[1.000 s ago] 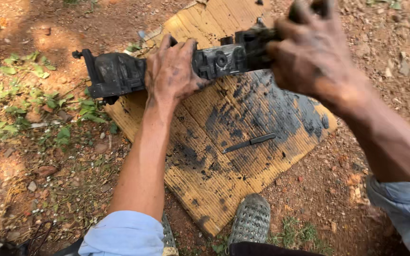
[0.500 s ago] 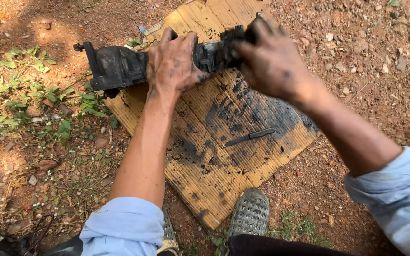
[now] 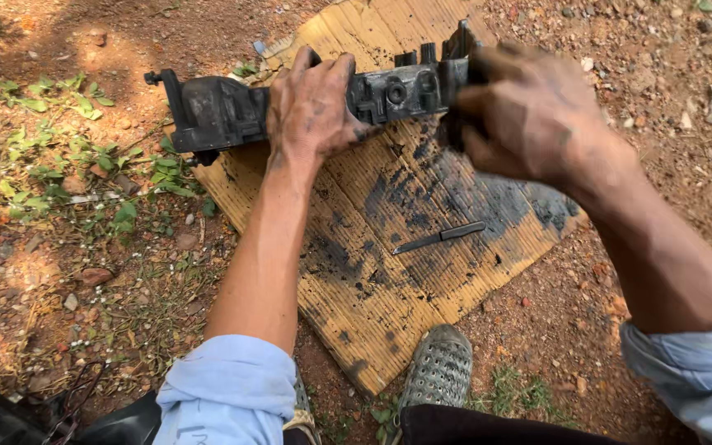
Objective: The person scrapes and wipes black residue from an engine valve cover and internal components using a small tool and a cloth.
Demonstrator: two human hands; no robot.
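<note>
A long, dark, greasy engine part (image 3: 224, 111) lies crosswise over the far end of a sheet of corrugated cardboard (image 3: 455, 272) spread on the bare ground (image 3: 59, 272); its left end juts past the cardboard's edge over a patch of small green weeds (image 3: 84, 173); whether the part rests on the cardboard or is lifted just off it cannot be told. The left hand (image 3: 315, 107) lies over the part's middle, fingers draped across the top and curled round it, gripping it; the right hand (image 3: 529, 115) is closed on the part's right end, fingers wrapped over the end face, though it is somewhat blurred; so the part spans between the two hands, with its left third sticking out free beyond the left hand. Both hands are smeared black. Nearer the person, well apart from both hands, a slim dark tool (image 3: 442, 237) lies flat on the oil-stained cardboard; a grey perforated shoe (image 3: 438, 371) touches the cardboard's near edge.
</note>
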